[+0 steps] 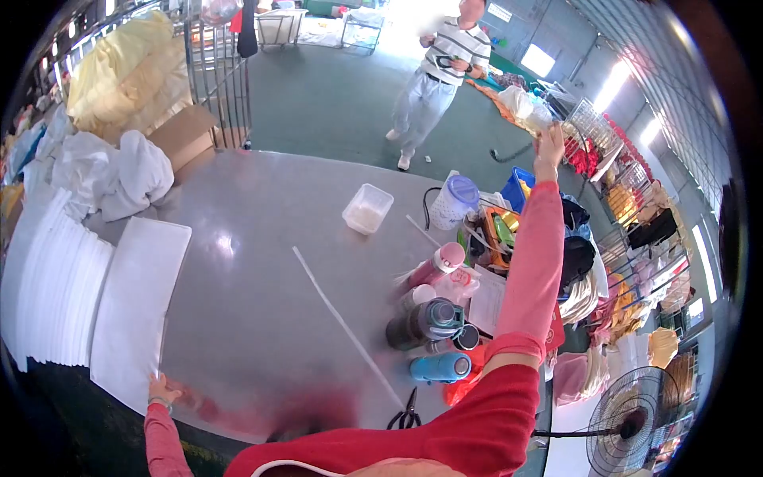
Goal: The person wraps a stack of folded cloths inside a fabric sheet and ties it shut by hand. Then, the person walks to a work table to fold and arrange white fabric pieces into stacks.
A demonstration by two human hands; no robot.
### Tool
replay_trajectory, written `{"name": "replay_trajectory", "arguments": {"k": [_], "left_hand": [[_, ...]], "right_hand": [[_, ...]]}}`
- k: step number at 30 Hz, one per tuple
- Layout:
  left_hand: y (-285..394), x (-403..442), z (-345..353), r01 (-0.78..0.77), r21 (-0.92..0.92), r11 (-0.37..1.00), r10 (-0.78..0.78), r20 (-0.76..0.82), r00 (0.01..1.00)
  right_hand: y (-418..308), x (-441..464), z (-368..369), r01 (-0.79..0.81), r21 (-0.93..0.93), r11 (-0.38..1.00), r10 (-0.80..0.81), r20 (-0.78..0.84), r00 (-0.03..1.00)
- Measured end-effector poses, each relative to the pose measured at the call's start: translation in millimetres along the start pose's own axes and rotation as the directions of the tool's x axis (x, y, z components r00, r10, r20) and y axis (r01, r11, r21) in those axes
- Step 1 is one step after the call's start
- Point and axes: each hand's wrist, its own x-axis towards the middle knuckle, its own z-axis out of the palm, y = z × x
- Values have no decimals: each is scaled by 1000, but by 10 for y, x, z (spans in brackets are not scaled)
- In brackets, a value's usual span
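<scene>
One white panel (pixel 139 294), long axis pointing away; left hand (pixel 163 389) at near corner; cannot tell grip.

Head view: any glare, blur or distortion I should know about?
Head view: strong wide-angle bowing, with dark corners and a curved table edge; head view: bright glare spot on the tabletop, right of the white panel, plus blurry red reflections near the bottom; head view: washed-out highlights at the top beside the standing person.

White panel (pixel 139 294), blue bottle (pixel 437 367), striped shirt (pixel 469 41)
</scene>
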Motion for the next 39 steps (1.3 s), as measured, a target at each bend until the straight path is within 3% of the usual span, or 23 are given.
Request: {"name": "replay_trajectory", "arguments": {"k": [2, 5, 10, 11, 16, 20, 22, 24, 25, 26, 27, 28, 29, 30, 31, 32, 33, 37, 39], "left_hand": [[24, -13, -31, -2, 37, 999, 2, 9, 1000], [144, -90, -91, 74, 28, 997, -75, 30, 997], [-12, -5, -185, -27, 139, 990, 31, -20, 999], [-20, 10, -215, -43, 147, 988, 47, -28, 998], [-233, 136, -637, -103, 162, 981, 114, -55, 992], [-610, 203, -1214, -164, 206, 965, 193, -131, 972], [-809, 281, -1567, -212, 244, 946, 257, -171, 951], [-1090, 376, -1886, -276, 281, 919, 342, -221, 914], [-1196, 417, -2028, -318, 298, 900, 392, -239, 888], [-1294, 451, -2137, -375, 304, 876, 452, -243, 858], [-1351, 493, -2173, -480, 270, 835, 535, -194, 822], [-1351, 570, -2121, -637, 130, 760, 646, -47, 762], [-1195, 529, -1838, -615, -321, 720, 692, 266, 671], [-1052, 500, -1537, -278, -624, 730, 663, 550, 508], [-1067, 550, -1172, -392, -405, 826, 552, 438, 710], [-1133, 635, -805, -373, -155, 915, 404, 298, 865], [-997, 459, -518, -412, -74, 908, 418, 87, 904], [-672, 252, -86, -420, 148, 895, 408, 103, 907], [-556, 251, 70, -361, 154, 920, 340, 147, 929]], "right_hand": [[-104, 223, 419, 118, -125, 985, -95, 171, 981], [-626, -143, 1188, 209, -123, 970, -161, 318, 934], [-494, -510, 2242, 197, 107, 975, -224, 438, 871], [-675, -705, 2389, 97, 95, 991, -132, 508, 851], [-1038, -1158, 2679, 77, 104, 992, -120, 515, 849], [-848, -1031, 2667, 141, 43, 989, -144, 491, 859], [-421, -737, 2681, 180, -10, 984, -155, 468, 870], [-216, -538, 2635, 278, -214, 936, -190, 354, 916], [-215, -537, 2582, 269, -287, 919, -182, 296, 938], [-222, -501, 2486, 160, -256, 953, -70, 329, 942], [-250, -479, 2380, 46, -236, 971, 43, 356, 933], [-212, -473, 2375, 98, -206, 974, -28, 320, 947], [-32, -366, 2410, 153, -180, 972, -98, 282, 954], [-3, -310, 2403, 173, -180, 968, -117, 282, 952], [17, -259, 2395, 192, -180, 965, -136, 283, 949], [36, -209, 2386, 212, -181, 961, -155, 283, 946], [15, -224, 2392, 292, -155, 944, -246, 258, 934], [213, -46, 2422, 222, 13, 975, -215, 314, 925], [74, -155, 2364, 188, -28, 982, -172, 291, 941]]}}
